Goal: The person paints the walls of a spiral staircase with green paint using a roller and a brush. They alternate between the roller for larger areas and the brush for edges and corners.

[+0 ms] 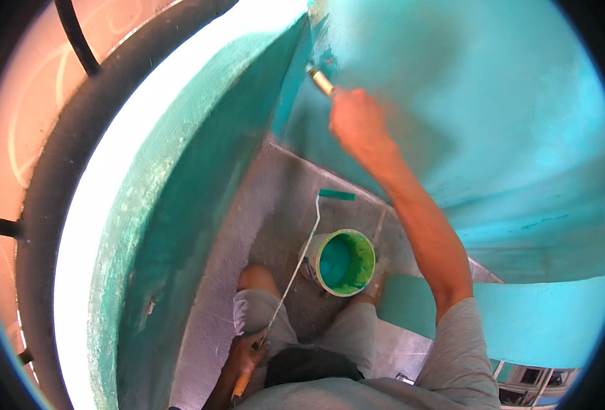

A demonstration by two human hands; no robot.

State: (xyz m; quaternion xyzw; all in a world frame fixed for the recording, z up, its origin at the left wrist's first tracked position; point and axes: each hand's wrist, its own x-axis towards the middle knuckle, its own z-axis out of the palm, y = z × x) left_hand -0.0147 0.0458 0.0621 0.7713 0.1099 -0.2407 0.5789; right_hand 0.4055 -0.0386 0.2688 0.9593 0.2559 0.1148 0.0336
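Note:
My right hand (360, 123) is closed round the pale handle of a paintbrush (321, 80), arm stretched forward. The brush's tip is at the turquoise wall (412, 82), close to the inner corner, where darker wet-looking paint shows. Low in the view, my left hand (246, 352) grips the orange handle of a paint roller (290, 283). Its long white rod slants up past the bucket to a narrow green roller head (336, 195). Between my knees stands a paint bucket (367, 263) with turquoise paint inside and yellow-green smears round its inner wall.
A low green parapet wall (200, 164) with a bright top curves along my left. Beyond it runs a dark railing (50, 147). Grey floor (231, 236) lies between the walls. A turquoise ledge (521, 318) sits at the right, with a small rack-like object (531, 383) below.

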